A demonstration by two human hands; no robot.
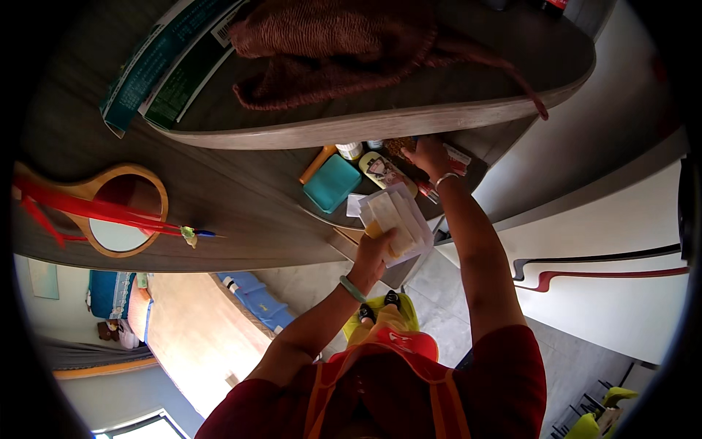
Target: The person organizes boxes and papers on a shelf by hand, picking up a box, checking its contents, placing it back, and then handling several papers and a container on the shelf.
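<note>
My left hand, with a jade-coloured bangle at its wrist, grips a stack of white papers or packets; a yellowish piece shows under the thumb. On the lower rounded shelf my right hand reaches in under the upper shelf edge, its fingertips partly hidden. It is at a brown beaded-looking item, and I cannot tell whether it grips anything. Beside it lies a red and white box. Left of that are a pale yellow case with a cartoon figure and a teal case.
Above is a wooden shelf edge, with a brown knitted cloth and green boxes on it. A wooden hand mirror hangs at left with red ribbon. White cabinet doors stand at right. I stand on a yellow-green stool.
</note>
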